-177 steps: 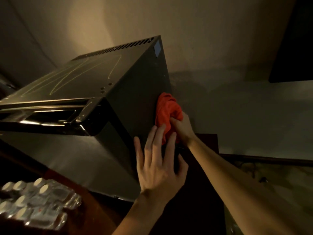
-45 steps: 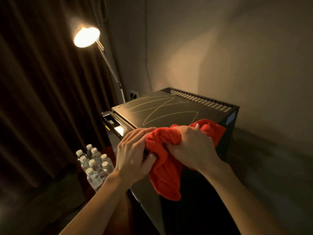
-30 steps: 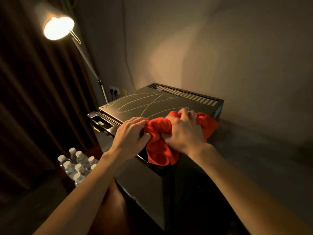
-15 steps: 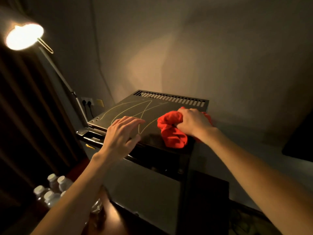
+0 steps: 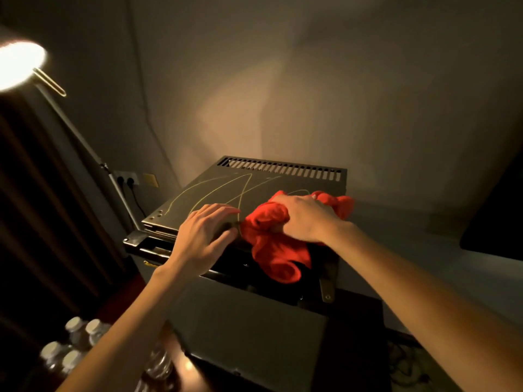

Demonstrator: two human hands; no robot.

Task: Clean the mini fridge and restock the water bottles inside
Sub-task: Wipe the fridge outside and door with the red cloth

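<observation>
Head view, right hand fingers grasping red cloth on mini fridge, left hand fingers released.

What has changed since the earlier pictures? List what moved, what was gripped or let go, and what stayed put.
The crumpled red cloth went from the black metal mini fridge's side panel up onto its top. The left hand let go of the cloth and now rests flat on the top; the right hand still grips it. The clear plastic water bottles stayed on the floor, the lit lamp beside them.
</observation>
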